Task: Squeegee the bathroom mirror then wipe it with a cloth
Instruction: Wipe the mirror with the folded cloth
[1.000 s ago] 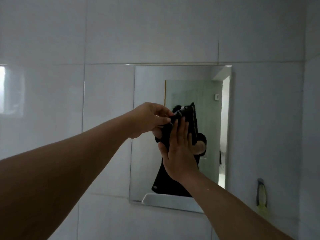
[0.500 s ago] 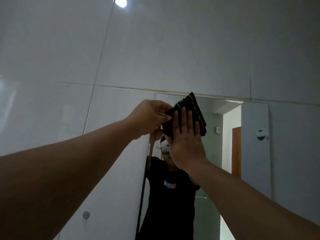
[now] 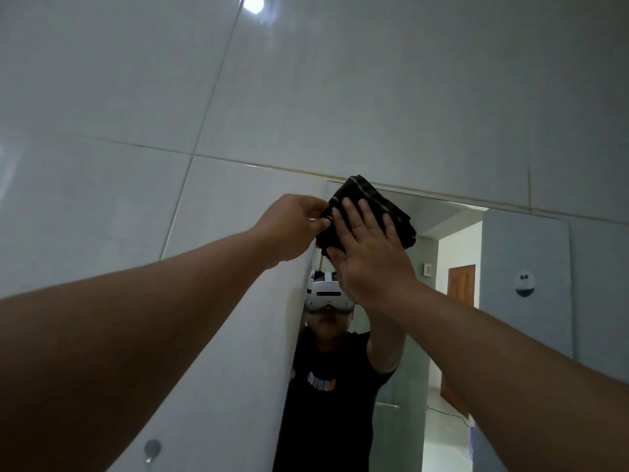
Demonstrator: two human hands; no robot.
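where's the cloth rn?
Head view, centre: the dark cloth sits at the mirror's top-left corner, under the flat right hand, its left edge pinched by the left hand.

Mirror (image 3: 524, 301) mounted on tiled wall (image 3: 306, 97), upper edge just below a horizontal grout line. Folded cloth (image 3: 396, 212) at the mirror's upper left corner, pressed flat against the glass, top corner overlapping the mirror's upper edge. Right hand (image 3: 371, 253) laid flat over the cloth's lower part, fingers pointing upward. Left hand (image 3: 292, 226) immediately left of the right hand, fingertips touching the cloth's left edge at the mirror's left border. Both forearms reaching up from the lower corners. Wall hook (image 3: 151, 449) low on the tiles, left of the mirror, beneath the left forearm. Light glare (image 3: 253, 2) high on the tiles.
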